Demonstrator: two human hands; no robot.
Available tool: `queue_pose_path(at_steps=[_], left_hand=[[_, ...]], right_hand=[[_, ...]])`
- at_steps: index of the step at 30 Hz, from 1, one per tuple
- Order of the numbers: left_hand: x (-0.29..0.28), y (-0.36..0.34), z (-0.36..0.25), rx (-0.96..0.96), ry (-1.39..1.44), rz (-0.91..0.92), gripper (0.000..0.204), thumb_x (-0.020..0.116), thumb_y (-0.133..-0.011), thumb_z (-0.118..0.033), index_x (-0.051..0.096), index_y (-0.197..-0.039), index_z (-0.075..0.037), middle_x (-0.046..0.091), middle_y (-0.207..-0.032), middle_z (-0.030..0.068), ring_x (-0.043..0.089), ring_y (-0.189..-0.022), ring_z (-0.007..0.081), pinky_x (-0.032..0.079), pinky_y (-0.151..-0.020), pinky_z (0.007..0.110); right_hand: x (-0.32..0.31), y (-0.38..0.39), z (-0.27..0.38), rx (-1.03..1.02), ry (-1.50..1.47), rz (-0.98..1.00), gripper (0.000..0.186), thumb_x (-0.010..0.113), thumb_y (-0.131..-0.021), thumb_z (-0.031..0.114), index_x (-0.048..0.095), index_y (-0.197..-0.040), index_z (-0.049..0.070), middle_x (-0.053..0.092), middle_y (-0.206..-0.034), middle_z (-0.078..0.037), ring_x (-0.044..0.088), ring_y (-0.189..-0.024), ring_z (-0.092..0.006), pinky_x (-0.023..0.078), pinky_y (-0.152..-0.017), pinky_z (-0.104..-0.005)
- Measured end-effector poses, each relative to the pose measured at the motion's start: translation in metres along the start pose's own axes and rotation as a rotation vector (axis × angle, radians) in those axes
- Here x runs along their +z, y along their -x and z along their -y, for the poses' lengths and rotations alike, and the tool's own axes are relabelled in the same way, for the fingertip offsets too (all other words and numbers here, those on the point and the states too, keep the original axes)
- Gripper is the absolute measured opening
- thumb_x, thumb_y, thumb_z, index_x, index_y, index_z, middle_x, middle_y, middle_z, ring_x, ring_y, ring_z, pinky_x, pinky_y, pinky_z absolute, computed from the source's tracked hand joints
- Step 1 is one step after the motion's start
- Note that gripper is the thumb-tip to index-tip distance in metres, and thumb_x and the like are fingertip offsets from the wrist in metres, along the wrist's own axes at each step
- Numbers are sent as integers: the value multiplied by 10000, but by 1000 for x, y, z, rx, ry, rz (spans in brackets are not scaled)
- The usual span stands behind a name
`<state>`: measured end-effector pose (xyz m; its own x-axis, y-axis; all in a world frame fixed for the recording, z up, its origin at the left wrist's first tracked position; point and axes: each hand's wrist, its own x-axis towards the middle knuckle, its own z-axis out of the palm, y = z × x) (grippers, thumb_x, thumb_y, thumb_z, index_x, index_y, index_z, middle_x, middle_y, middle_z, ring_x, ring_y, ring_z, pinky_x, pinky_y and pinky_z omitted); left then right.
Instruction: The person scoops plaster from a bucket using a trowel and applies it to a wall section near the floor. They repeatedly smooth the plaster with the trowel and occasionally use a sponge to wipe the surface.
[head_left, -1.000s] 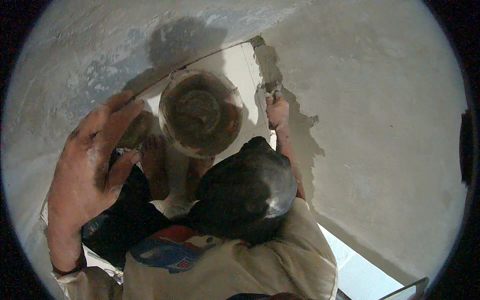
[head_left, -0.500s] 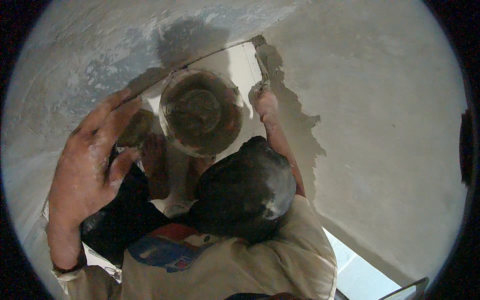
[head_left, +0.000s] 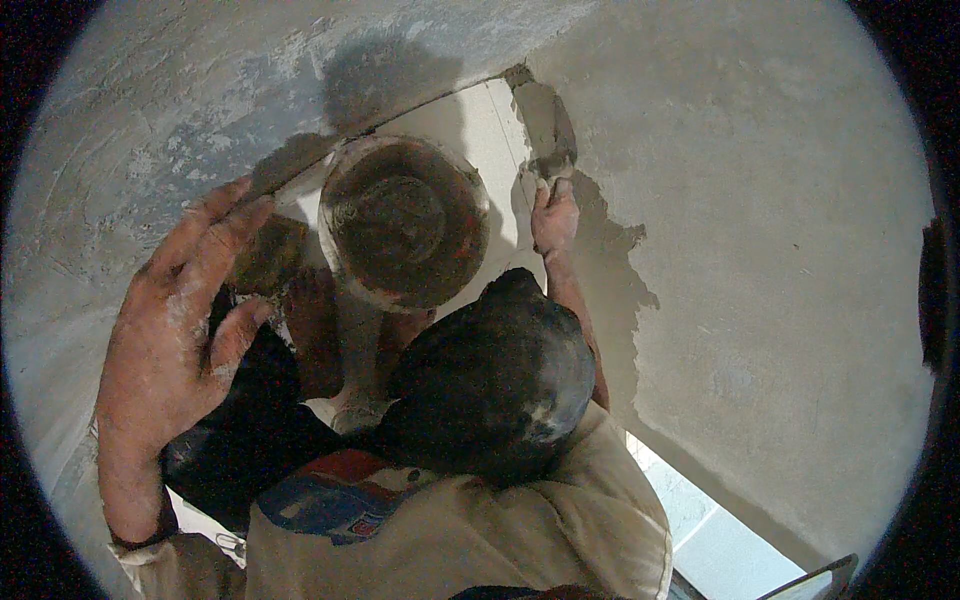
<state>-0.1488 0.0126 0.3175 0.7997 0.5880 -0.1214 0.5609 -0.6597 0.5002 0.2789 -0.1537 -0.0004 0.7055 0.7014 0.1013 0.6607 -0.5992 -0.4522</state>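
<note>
Round bucket [head_left: 345, 265] sits in front of the person, past the knees, mouth up, inside dark and smeared grey-brown, a ring showing at its bottom. Right hand [head_left: 555, 213] is to the right of the bucket, arm stretched out, fingers curled in; a dark grey lump [head_left: 553, 163] shows just past the fingertips, but can't tell if that's a tool or mortar, so can't tell what the grip has hold of or how tight it is. Damp patch [head_left: 608, 255], darker grey with a ragged edge, runs down the right wall [head_left: 780, 220], right of the bucket and just beside that hand. Left hand [head_left: 165, 340] is left of the bucket and apart from it, fingers loosely spread, thumb well off them, nothing held; whether its fingertips touch the left wall [head_left: 210, 110] can't be told. Brownish thing [head_left: 270, 255] between left hand and bucket, too dim to name. White floor [head_left: 497, 150] shows right of the bucket and beyond it, up to the corner. Bare foot [head_left: 312, 330] just on the near-left side of the bucket. Dark trousers [head_left: 490, 380] with a pale smudge on the right knee, nearer the body than the bucket; beige shirt [head_left: 480, 540] nearer still.
</note>
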Motion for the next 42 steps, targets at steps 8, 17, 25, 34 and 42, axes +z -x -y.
queue_pose_path(at_steps=[8, 17, 25, 34, 42], left_hand=[[-5, -1, -2, 18, 1, 5, 650, 670, -788, 23, 554, -1427, 3, 515, -1508, 262, 555, -1341, 474, 469, -1132, 468], [1, -1, -9, 24, -37, -11, 650, 689, -812, -14, 548, -1446, -33, 504, -1530, 241, 549, -1351, 466, 466, -1137, 475], [0, 2, -5, 85, 36, -55, 642, 686, -826, -7, 548, -1452, -51, 503, -1534, 229, 546, -1352, 465, 465, -1142, 468], [0, 7, 0, 29, 36, -91, 638, 704, -834, 11, 552, -1452, -32, 502, -1540, 224, 539, -1365, 451, 466, -1134, 474], [-4, -3, -9, -7, 100, -3, 600, 677, -897, -66, 532, -1478, -29, 493, -1563, 200, 494, -1419, 435, 407, -1190, 469]], right_hand=[[15, 19, -11, 34, 198, 232, 281, 633, -995, 261, 583, -1153, 33, 700, -1030, -292, 683, -968, -497, 542, -817, -569], [1, 10, -10, 100, 127, 212, 319, 652, -984, 281, 634, -1149, 9, 712, -1006, -289, 692, -970, -491, 558, -838, -552], [-63, 7, -21, 118, 20, 212, 374, 663, -1032, 331, 643, -1176, -13, 731, -902, -207, 718, -792, -345, 555, -713, -468], [-131, 43, -30, 254, -93, 246, 425, 634, -1029, 391, 673, -1204, 5, 732, -1035, -280, 725, -932, -433, 547, -835, -490], [-85, -10, -8, 159, 116, 371, 436, 629, -1036, 361, 665, -1208, -38, 740, -963, -261, 737, -897, -353, 546, -794, -460]])
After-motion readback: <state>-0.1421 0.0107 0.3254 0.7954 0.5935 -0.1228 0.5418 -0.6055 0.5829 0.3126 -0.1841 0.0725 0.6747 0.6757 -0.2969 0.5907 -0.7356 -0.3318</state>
